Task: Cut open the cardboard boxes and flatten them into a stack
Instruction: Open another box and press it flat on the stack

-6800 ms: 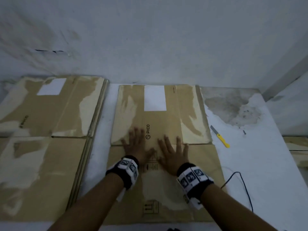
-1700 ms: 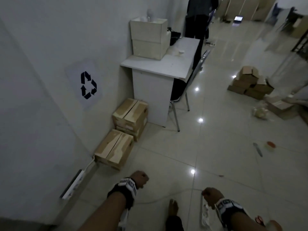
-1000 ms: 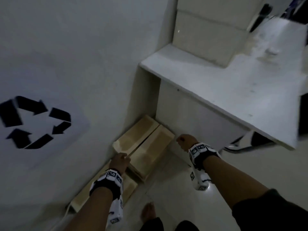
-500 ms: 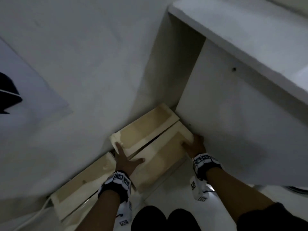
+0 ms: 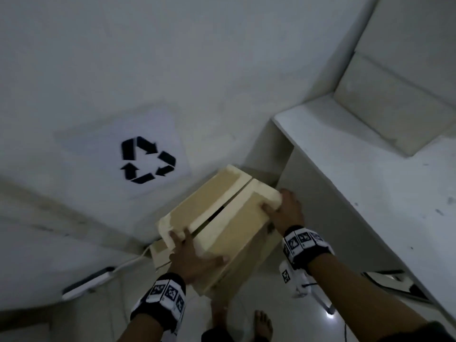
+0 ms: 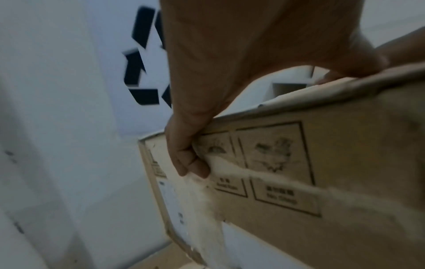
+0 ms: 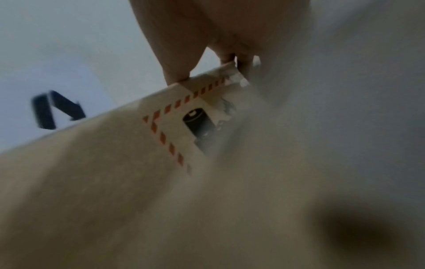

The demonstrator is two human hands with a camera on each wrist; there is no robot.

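White wall with black recycling sign (image 5: 148, 159) | brown cardboard box (image 5: 222, 225) is being held above floor beside white desk (image 5: 370, 183) | left hand (image 5: 195, 257) and right hand (image 5: 287, 211) are being curled around opposite corners | risk: untaped flaps being pulled open, box slipping.

A dim corner of a room: a plain white wall (image 5: 197, 58) carries a paper sheet (image 5: 128, 154) printed with a black recycling symbol (image 5: 148, 159). At right, a white desk (image 5: 370, 174) stands against the wall, a pale box (image 5: 394, 99) resting on its top. Below, a glossy tiled floor (image 5: 249, 299) reflects a point of light, and a white power strip (image 5: 86, 283) with its cable lies along the base of the wall.
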